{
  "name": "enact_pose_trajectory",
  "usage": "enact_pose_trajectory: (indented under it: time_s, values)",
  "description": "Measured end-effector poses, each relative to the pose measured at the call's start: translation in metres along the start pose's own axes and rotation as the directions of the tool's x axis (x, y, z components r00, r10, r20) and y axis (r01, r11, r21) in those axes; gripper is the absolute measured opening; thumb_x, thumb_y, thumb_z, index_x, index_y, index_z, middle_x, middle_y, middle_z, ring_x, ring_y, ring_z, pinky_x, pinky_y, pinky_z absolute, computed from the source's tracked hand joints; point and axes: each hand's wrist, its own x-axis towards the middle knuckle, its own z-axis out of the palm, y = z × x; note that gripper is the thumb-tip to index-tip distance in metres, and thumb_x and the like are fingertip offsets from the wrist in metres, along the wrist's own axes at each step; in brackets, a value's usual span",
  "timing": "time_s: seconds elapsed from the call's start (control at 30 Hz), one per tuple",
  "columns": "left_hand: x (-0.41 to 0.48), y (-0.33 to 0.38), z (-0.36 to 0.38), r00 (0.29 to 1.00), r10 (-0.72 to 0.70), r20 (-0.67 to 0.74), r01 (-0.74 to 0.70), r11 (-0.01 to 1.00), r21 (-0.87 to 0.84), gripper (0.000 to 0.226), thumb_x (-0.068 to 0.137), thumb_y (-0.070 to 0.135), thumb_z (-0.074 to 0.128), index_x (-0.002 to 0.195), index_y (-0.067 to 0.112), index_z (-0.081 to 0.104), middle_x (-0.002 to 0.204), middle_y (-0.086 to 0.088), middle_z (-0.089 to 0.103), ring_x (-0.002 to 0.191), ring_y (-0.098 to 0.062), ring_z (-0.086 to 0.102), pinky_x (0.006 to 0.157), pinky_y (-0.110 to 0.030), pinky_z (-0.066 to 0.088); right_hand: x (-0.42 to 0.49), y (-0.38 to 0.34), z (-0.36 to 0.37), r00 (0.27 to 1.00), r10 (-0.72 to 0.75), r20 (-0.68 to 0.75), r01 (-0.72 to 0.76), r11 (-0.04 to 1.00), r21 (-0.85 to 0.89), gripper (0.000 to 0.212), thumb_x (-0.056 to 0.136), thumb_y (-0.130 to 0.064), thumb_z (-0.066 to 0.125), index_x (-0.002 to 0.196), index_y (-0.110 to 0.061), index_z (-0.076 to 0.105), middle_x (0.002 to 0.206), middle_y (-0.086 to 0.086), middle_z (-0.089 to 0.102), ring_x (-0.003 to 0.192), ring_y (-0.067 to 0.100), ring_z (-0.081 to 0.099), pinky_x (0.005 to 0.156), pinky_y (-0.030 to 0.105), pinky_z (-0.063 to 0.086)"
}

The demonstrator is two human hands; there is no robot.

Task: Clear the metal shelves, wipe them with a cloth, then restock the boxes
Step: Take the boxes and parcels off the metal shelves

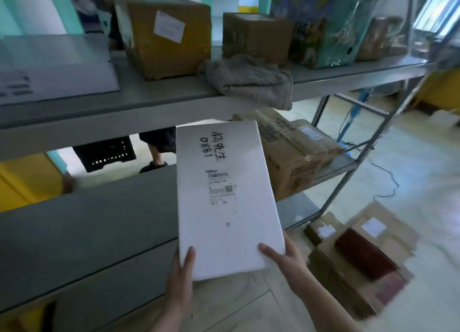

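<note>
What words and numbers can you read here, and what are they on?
"0881": handwritten on the white box.
Handwritten characters beside it: not clear enough.
Printed label on the white box: too small.
Sticker on the big brown box: blurred.
Print on the lower brown box: blurred.

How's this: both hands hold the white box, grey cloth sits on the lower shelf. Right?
Wrong shelf. The head view shows the left hand and right hand holding the white box, but the grey cloth sits on the upper shelf.
</note>
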Motion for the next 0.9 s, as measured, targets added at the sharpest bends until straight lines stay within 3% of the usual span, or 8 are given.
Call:
enact_pose_trajectory:
  time_s: [0.17,0.27,0.37,0.47,0.53,0.6,0.7,0.9]
  values:
    - [-0.063,-0.006,0.008,0.99,0.047,0.136,-0.054,0.997,0.053,0.035,0.102,0.029,0.054,0.137,0.023,0.049,0.124,0.009,0.056,0.117,-0.01,0.048,0.101,-0.024,0.031,-0.082,0.035,-0.035,0.988,-0.033,-0.149,0.042,0.997,0.057,0.081,0.065,-0.039,0.093,0.136,-0.036,0.056,0.119,-0.006,0.073,0.11,0.021,0.07,0.1,0.05,0.054]
    - [-0.093,-0.016,0.031,0.963,0.078,0.258,-0.098,0.993,0.069,0.037,0.098,0.035,0.055,0.133,0.023,0.049,0.116,0.017,0.059,0.12,-0.013,0.052,0.102,-0.025,0.034,-0.128,0.048,-0.069,0.975,-0.066,-0.213,0.087,0.992,0.089,0.086,0.059,-0.049,0.095,0.136,-0.04,0.057,0.122,-0.004,0.071,0.112,0.025,0.069,0.1,0.054,0.054]
    - [-0.135,-0.018,0.057,0.941,0.091,0.327,-0.115,0.992,0.055,0.049,0.095,0.038,0.056,0.14,0.021,0.047,0.132,0.006,0.056,0.126,-0.016,0.051,0.107,-0.028,0.033,-0.176,0.061,-0.105,0.951,-0.109,-0.289,0.148,0.982,0.114,0.077,0.068,-0.04,0.094,0.135,-0.038,0.057,0.121,-0.006,0.073,0.11,0.021,0.07,0.099,0.049,0.055]
    - [-0.188,-0.033,0.09,0.901,0.068,0.429,-0.107,0.992,0.067,0.04,0.101,0.04,0.056,0.137,0.027,0.045,0.131,0.012,0.055,0.114,-0.006,0.054,0.102,-0.024,0.033,-0.231,0.081,-0.151,0.92,-0.126,-0.371,0.178,0.978,0.108,0.074,0.071,-0.04,0.092,0.136,-0.038,0.057,0.122,-0.008,0.073,0.112,0.017,0.07,0.098,0.043,0.055]
    - [-0.221,-0.05,0.109,0.879,0.038,0.476,-0.098,0.99,0.103,0.034,0.101,0.041,0.056,0.13,0.024,0.052,0.116,0.017,0.062,0.098,0.006,0.058,0.096,-0.024,0.039,-0.266,0.095,-0.181,0.898,-0.125,-0.421,0.177,0.98,0.087,0.073,0.072,-0.039,0.091,0.137,-0.033,0.058,0.121,-0.009,0.073,0.111,0.014,0.07,0.094,0.036,0.056]
    - [-0.264,-0.075,0.139,0.843,0.01,0.538,-0.125,0.976,0.177,0.032,0.101,0.038,0.056,0.124,0.017,0.059,0.108,0.013,0.067,0.095,0.002,0.062,0.082,-0.021,0.046,-0.316,0.114,-0.225,0.848,-0.095,-0.521,0.165,0.982,0.089,0.068,0.072,-0.038,0.089,0.132,-0.031,0.06,0.115,-0.011,0.074,0.105,0.011,0.071,0.089,0.031,0.056]
    - [-0.335,-0.109,0.189,0.761,-0.03,0.648,-0.157,0.961,0.229,0.053,0.093,0.053,0.06,0.131,0.016,0.06,0.119,0.0,0.071,0.108,-0.016,0.067,0.087,-0.029,0.05,-0.39,0.145,-0.29,0.759,-0.024,-0.65,0.156,0.977,0.146,0.083,0.058,-0.055,0.094,0.129,-0.029,0.062,0.113,-0.008,0.075,0.103,0.013,0.072,0.092,0.038,0.057]
    - [-0.411,-0.141,0.254,0.657,-0.146,0.739,-0.132,0.944,0.303,0.039,0.097,0.046,0.055,0.126,0.02,0.059,0.109,0.002,0.069,0.096,-0.011,0.063,0.077,-0.029,0.046,-0.476,0.173,-0.35,0.682,0.035,-0.731,0.19,0.956,0.222,0.088,0.053,-0.054,0.093,0.132,-0.033,0.059,0.117,-0.008,0.074,0.107,0.016,0.071,0.098,0.045,0.056]
